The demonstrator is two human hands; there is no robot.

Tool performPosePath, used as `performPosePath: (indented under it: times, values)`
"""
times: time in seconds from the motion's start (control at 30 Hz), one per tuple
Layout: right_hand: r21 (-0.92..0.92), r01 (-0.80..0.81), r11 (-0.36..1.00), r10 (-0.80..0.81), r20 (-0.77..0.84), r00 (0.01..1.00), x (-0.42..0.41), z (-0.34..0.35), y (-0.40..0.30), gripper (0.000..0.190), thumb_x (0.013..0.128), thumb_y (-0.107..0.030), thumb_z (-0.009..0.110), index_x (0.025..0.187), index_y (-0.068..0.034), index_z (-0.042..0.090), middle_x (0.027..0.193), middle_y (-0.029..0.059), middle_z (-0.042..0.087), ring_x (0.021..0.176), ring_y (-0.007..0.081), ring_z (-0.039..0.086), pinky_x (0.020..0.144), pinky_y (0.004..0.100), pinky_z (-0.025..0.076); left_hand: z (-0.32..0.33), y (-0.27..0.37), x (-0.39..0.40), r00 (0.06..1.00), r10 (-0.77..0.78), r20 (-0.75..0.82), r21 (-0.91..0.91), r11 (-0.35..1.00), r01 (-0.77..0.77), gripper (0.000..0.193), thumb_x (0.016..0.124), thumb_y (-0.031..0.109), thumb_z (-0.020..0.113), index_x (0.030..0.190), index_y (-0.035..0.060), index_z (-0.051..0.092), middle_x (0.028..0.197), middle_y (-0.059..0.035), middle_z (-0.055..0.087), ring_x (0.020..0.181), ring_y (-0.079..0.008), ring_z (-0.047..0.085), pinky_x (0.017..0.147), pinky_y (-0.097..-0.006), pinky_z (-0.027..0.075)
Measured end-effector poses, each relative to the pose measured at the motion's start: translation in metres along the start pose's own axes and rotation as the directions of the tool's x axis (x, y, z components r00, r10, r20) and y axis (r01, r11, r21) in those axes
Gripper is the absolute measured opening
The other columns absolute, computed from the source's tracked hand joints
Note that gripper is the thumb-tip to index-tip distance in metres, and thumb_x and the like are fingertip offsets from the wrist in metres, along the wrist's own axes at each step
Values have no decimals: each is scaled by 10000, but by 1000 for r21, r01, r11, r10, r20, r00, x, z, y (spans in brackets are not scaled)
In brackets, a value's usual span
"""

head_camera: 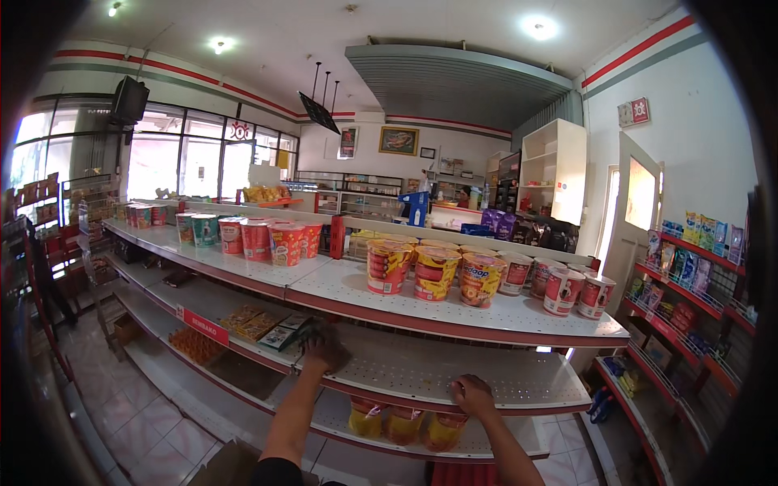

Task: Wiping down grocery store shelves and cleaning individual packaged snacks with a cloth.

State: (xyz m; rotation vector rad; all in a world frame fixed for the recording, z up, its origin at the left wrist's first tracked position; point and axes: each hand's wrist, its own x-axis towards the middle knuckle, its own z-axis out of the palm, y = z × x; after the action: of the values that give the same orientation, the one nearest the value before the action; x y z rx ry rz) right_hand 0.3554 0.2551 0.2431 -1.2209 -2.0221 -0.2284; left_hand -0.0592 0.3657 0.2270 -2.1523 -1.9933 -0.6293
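My left hand [317,352] is over the middle shelf, pressed on a dark, blurred wad that looks like a cloth [338,351]. Just left of it lie flat packets [284,331], some dark and some with orange pictures. My right hand [474,396] rests at the front edge of the same perforated metal shelf [419,364], its fingers curled with nothing visible in them. Above, on the top shelf [340,273], stand yellow-and-red instant noodle cups [436,273] and red-and-white cups [562,293]. Red cups [285,244] and green cups [204,231] stand farther left.
Yellow-and-red pouches [404,422] stand on the shelf below my hands. Small orange packs [193,345] lie lower left. A cardboard box [228,465] is on the floor near my left arm. At the right is a stocked red-edged rack [681,304]; a person [465,195] is partly visible behind the counter.
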Motion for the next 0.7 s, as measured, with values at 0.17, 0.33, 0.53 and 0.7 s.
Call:
performPosePath:
  times: [0.17, 0.33, 0.53, 0.7]
  values:
    - [-49, -12, 999, 11, -8, 1000, -4, -5, 1, 234, 888, -272, 580, 916, -52, 653, 933, 131, 658, 884, 335, 622, 784, 447, 504, -30, 95, 2, 997, 70, 27, 105, 992, -72, 789, 795, 529, 576, 1406, 57, 415, 1403, -248, 418, 1320, -427, 350, 1081, -581, 259]
    - [-65, 9, 998, -10, -19, 1000, -5, -1, 3, 222, 887, -267, 582, 912, -58, 654, 929, 123, 659, 872, 330, 626, 772, 442, 506, 0, 129, -12, 776, 626, -76, -154, 761, -630, 759, 781, 531, 581, 1398, 114, 436, 1404, -234, 414, 1313, -432, 362, 1058, -564, 317]
    - [-64, -13, 998, 10, -43, 999, -4, 1, -2, 208, 882, -241, 579, 929, -54, 656, 921, 145, 657, 871, 349, 626, 766, 444, 509, -9, 59, 18, 956, 292, -42, 55, 956, -289, 883, 737, 572, 614, 1414, 57, 375, 1385, -274, 410, 1261, -420, 430, 974, -548, 422]
    - [-94, -22, 995, 14, -87, 996, -7, 3, 6, 180, 871, -227, 594, 905, -62, 658, 903, 138, 656, 853, 348, 625, 744, 449, 511, -35, 102, 14, 998, 67, 22, 99, 993, -69, 927, 726, 541, 627, 1404, -26, 347, 1336, -280, 455, 1167, -433, 493, 976, -532, 409]
